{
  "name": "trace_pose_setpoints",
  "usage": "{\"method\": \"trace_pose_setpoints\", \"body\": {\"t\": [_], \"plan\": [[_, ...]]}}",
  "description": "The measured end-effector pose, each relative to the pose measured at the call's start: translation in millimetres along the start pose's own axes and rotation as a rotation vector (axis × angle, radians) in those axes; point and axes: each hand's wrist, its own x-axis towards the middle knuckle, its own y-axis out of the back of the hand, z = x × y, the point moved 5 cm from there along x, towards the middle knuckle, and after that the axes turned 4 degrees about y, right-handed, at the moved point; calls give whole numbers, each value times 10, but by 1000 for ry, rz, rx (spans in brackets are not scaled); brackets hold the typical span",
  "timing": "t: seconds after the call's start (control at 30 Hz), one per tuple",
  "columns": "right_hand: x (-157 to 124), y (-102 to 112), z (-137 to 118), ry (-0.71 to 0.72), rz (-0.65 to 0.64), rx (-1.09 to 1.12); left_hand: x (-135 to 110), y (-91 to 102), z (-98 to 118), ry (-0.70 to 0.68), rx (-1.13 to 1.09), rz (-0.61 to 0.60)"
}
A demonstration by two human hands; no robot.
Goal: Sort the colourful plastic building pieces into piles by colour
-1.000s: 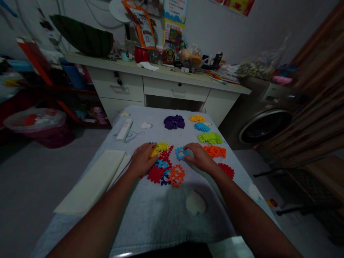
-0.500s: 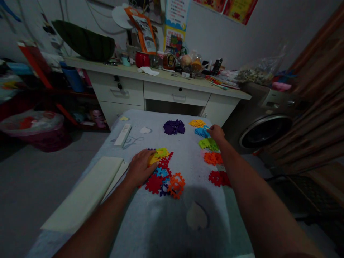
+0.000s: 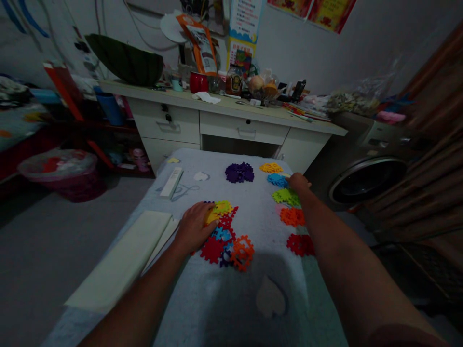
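Observation:
My left hand (image 3: 193, 226) lies curled on the left edge of a mixed heap of toothed plastic pieces (image 3: 226, 236) in red, blue, orange and yellow, on a table under a grey cloth (image 3: 217, 299). My right hand (image 3: 298, 182) reaches to the far right, its fingers at the blue pile (image 3: 277, 180), just above the green pile (image 3: 285, 196). Whether it holds a piece is hidden. Sorted piles of orange (image 3: 291, 216), red (image 3: 300, 244), yellow (image 3: 270, 167) and purple (image 3: 239, 172) pieces lie around.
A white slim box (image 3: 171, 182) and a pale flat pad (image 3: 123, 260) lie on the table's left side. A cluttered white desk (image 3: 231, 113) stands behind, a washing machine (image 3: 369, 168) to the right, a lined bin (image 3: 63, 173) on the floor left.
My right hand left the mixed heap with a blue piece and reached out to the blue pile at the far right. My left hand stayed on the heap.

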Motion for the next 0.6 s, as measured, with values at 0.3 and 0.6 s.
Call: {"method": "trace_pose_setpoints", "body": {"t": [0.3,0.6], "plan": [[-251,260,-113,145,-32,68,0,9,15,14,5,-20],[-1355,275,-501,668,-91,312,-2,35,45,11,-21,-26]]}}
